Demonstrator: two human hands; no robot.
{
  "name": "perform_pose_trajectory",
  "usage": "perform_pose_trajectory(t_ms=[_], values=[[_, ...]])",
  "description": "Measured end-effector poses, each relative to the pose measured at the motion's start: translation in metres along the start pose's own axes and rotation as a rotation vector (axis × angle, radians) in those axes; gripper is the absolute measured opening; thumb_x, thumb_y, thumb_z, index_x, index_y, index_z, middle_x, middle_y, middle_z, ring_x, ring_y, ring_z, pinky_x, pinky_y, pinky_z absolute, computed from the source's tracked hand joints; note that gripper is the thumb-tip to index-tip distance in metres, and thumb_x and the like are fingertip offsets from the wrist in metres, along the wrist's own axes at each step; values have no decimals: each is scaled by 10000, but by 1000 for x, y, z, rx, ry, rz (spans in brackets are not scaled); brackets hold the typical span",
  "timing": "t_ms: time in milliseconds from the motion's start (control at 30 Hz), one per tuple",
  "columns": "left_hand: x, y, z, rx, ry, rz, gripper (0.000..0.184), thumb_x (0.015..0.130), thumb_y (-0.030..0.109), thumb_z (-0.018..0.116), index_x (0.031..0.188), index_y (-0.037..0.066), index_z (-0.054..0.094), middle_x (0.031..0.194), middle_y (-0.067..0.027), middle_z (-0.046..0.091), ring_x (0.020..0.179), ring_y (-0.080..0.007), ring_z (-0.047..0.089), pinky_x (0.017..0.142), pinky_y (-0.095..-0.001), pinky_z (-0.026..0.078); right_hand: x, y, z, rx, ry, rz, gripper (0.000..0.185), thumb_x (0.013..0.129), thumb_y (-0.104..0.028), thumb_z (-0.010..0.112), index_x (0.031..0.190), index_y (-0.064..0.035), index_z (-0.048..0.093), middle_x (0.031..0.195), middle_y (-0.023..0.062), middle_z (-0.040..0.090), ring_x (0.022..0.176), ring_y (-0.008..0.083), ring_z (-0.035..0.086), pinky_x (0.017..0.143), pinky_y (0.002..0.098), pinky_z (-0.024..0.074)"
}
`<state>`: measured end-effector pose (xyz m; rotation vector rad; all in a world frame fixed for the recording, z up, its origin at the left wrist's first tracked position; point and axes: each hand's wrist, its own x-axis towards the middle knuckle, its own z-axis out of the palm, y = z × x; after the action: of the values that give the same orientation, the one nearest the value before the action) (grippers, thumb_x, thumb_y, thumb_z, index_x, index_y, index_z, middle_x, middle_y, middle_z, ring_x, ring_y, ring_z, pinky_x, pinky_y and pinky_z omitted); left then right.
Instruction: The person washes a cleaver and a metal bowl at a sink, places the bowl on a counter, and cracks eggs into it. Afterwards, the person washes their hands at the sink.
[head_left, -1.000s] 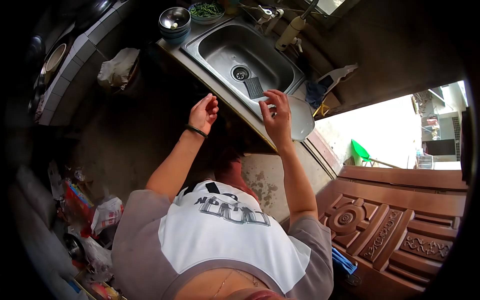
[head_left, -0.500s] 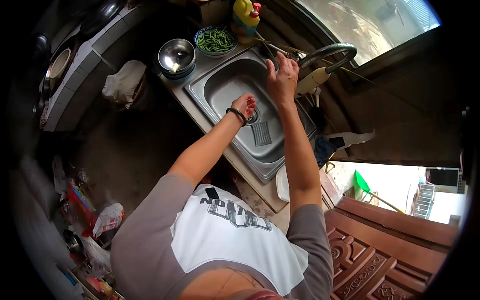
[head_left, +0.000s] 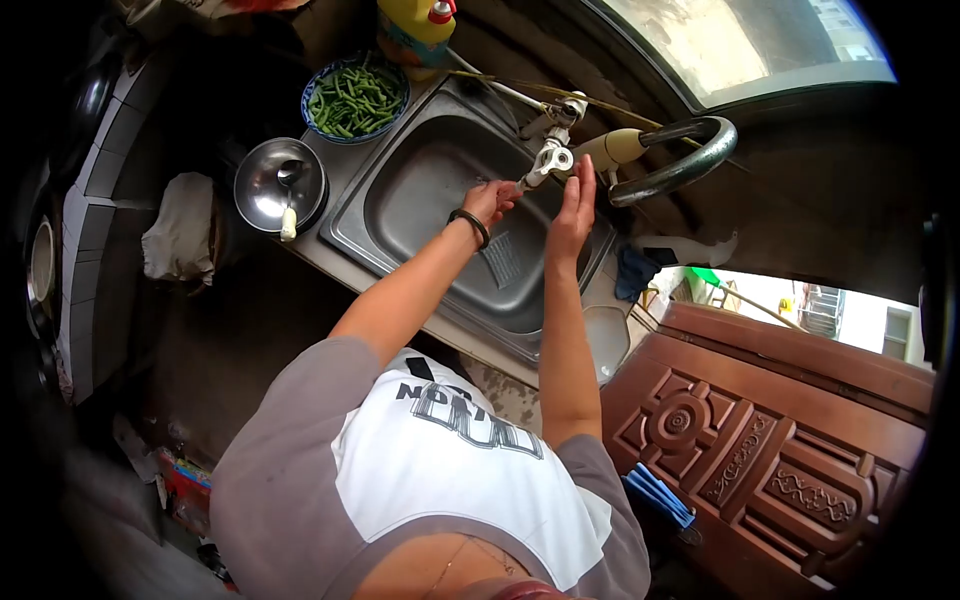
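Note:
My left hand point(head_left: 490, 203), with a dark bracelet at its wrist, is over the steel sink point(head_left: 400, 160), just below the spout of the white tap point(head_left: 553, 158). Its fingers are loosely extended and hold nothing. To the right of the tap, my right hand point(head_left: 572, 213) is raised with its fingers straight and nothing in it. A grey ridged pad point(head_left: 502, 262) lies on the sink bottom under my left forearm's right side.
Left of the sink are a bowl of cut green beans point(head_left: 355, 98) and a metal bowl point(head_left: 262, 190) with a spoon. A yellow bottle point(head_left: 415, 30) stands behind. A curved pipe point(head_left: 690, 170) arches at right, above a carved wooden door point(head_left: 740, 430).
Both hands have moved forward from the sink's front edge to the tap. The view has shifted, bringing the beans, the bottle and the tap closer.

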<state>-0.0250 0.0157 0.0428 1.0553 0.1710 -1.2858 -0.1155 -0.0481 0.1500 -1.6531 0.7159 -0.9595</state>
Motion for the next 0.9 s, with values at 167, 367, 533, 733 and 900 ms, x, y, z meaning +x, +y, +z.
perform_pose_trajectory(t_ms=[167, 367, 533, 733, 900], values=[[-50, -19, 19, 247, -7, 205, 603, 997, 454, 344, 1498, 120, 310, 1524, -111, 326, 1427, -245, 257, 1150, -371, 188, -27, 91, 44, 475, -198, 778, 725, 957, -520, 473, 1493, -76, 269, 1522, 100, 344, 1402, 255, 319, 1104, 465, 259], [-32, 16, -19, 209, -77, -113, 638, 997, 490, 317, 1480, 72, 312, 1527, -152, 317, 1409, -269, 300, 1125, -390, 256, -18, 86, 84, 346, -204, 1026, 805, 872, -568, 594, 1449, -57, 363, 1475, 165, 387, 1326, 290, 418, 1051, 484, 330], [7, -14, -10, 343, 141, 144, 590, 991, 465, 359, 1411, 52, 395, 1461, -160, 393, 1356, -273, 364, 1081, -372, 311, -25, 93, 68, 493, -173, 957, 744, 893, -613, 517, 1453, -141, 385, 1479, 59, 394, 1364, 242, 347, 1083, 432, 276], [9, -23, 6, 275, 182, 124, 546, 986, 443, 393, 1333, 31, 486, 1396, -164, 461, 1302, -274, 426, 1041, -356, 359, -27, 131, 39, 390, -71, 1029, 534, 966, -463, 481, 1350, -92, 466, 1312, 72, 540, 1169, 217, 527, 954, 383, 410], [50, -22, -24, 166, 182, 140, 459, 1003, 375, 406, 1059, -21, 633, 1085, -162, 649, 969, -253, 623, 863, -350, 489, -34, 77, 60, 291, -43, 929, 357, 966, -296, 525, 1156, 2, 573, 1117, 103, 622, 1027, 195, 603, 865, 349, 492]])
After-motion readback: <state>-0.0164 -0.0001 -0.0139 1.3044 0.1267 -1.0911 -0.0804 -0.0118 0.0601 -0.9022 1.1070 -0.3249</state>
